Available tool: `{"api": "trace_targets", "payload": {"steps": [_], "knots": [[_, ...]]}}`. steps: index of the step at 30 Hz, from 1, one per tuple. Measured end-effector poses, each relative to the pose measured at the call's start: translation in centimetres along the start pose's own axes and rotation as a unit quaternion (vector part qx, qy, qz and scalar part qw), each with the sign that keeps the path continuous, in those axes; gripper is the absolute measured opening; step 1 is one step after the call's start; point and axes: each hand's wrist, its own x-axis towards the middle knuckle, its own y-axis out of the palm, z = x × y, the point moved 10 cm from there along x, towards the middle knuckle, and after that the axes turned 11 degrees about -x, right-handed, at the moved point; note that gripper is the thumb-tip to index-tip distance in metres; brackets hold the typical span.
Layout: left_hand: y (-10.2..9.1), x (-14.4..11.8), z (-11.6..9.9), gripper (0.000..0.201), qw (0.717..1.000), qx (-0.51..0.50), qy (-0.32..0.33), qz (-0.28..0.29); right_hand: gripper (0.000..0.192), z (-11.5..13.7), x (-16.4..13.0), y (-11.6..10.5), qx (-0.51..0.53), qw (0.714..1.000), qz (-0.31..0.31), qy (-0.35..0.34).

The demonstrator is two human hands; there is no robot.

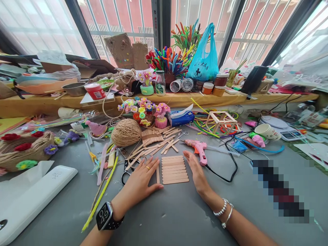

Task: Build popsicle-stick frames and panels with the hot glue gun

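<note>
Watching from beside the tabletop (166, 222), I see two hands placed like low walls around a small row of flat wooden sticks (175, 170). The row lies in front of the person, its sticks side by side and their ends almost even. The left hand (142, 176) rests palm down with the fingers stretched, the thumb near the lower left corner of the row. The right hand (196, 171) stands on its outer edge, just beside the right ends; I suppose this is for keeping them straight. In both hands the grip is wide, and I see nothing held in it. One single stick (158, 174) lies crosswise between the left hand and the row, perhaps as a guide for the edge; whether the fingers press on it, I cannot tell. Loose sticks (171, 146) are spread just beyond, probably to be easy to reach. The pink glue gun (198, 148) lies near the right hand, its handle turned toward the person, which seems convenient for taking. Black-handled scissors (126, 166) lie beside the left hand, partly covered.
</note>
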Motion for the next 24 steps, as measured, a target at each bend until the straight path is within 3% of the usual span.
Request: {"api": "trace_targets", "payload": {"steps": [5,14,24], "knots": [[1.0,-0.1,0.4,0.076,1.000,-0.009,-0.013,0.026,0.051,0.0,0.1,-0.2,0.003,1.000,-0.003,-0.002],[0.9,-0.3,1.1,0.064,0.997,-0.021,-0.032,0.069,0.051,-0.7,0.2,0.6,0.032,0.999,0.017,0.022],[1.1,0.1,1.1,0.070,0.998,-0.034,-0.044,0.037,0.050,-0.5,0.0,0.8,0.030,0.999,0.020,0.011]]}}
